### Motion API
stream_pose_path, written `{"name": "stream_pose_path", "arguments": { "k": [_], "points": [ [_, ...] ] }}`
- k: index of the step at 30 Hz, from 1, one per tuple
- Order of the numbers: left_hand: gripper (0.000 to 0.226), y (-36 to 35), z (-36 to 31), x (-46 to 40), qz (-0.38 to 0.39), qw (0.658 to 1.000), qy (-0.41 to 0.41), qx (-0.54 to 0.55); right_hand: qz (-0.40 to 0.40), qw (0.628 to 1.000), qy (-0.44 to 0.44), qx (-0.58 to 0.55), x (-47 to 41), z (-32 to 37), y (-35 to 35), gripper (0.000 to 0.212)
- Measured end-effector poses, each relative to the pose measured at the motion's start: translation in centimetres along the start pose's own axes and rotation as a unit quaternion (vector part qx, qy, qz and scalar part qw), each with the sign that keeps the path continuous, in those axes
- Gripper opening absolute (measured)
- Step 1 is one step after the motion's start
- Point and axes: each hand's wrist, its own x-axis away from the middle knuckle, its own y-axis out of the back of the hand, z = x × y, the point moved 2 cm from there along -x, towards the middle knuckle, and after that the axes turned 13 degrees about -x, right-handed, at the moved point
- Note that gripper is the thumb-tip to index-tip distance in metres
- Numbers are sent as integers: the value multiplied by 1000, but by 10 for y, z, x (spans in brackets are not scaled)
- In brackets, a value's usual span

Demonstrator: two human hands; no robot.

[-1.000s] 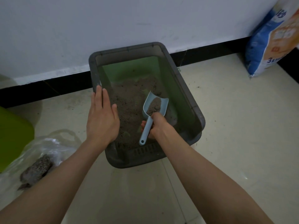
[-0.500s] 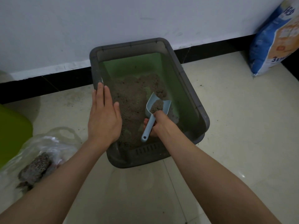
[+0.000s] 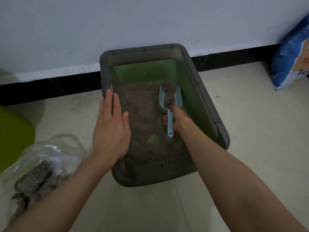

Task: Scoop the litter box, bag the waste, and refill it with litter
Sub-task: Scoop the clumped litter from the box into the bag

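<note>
Inside the litter box (image 3: 207,101), toward its right side, the right hand (image 3: 179,118) is seen curled around the handle of a pale blue scoop (image 3: 170,104), whose bowl points to the far end and is heaped with brown litter. The handle's end, with a small hole, projects from the near side of the fist. The left hand (image 3: 111,129) is laid flat, fingers straight and together, on the left rim of the box, the fingertips reaching the far part of that rim and the thumb lying over the litter; nothing is gripped by it. The box is a dark grey rectangular tub with a green inner lining, set on a pale tiled floor (image 3: 250,124) with its far end against a white wall (image 3: 150,22) edged by a black skirting strip. Brown litter (image 3: 142,118) is spread over most of the bottom, with green patches bared near the near end. On the floor to the near left, beside the left forearm, a clear plastic bag (image 3: 50,158) holding dark clumped waste is shown. A green object (image 3: 13,136) is cut off at the left edge, and a blue and white sack (image 3: 291,64) leans at the far right.
</note>
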Motion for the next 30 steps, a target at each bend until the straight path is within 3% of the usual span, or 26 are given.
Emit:
{"name": "stream_pose_path", "arguments": {
  "k": [8, 13, 18, 30],
  "points": [
    [57, -1, 0, 0, -10, 1000, -3, 7, 11, 1000, 10, -14, -21, 15, -20, 41],
    [57, -2, -1, -1, -12, 1000, -3, 16, 17, 999, 9, -42, -31, 6, -14, 24],
    [56, -2, 0, -1, -15, 1000, -9, 11, 41, 997, 32, -50, -29, 3, -12, 21],
    [56, 4, -1, 0, 13, 1000, 9, 4, 81, 990, 107, 38, 39, 4, 3, 17]
  ]
}}
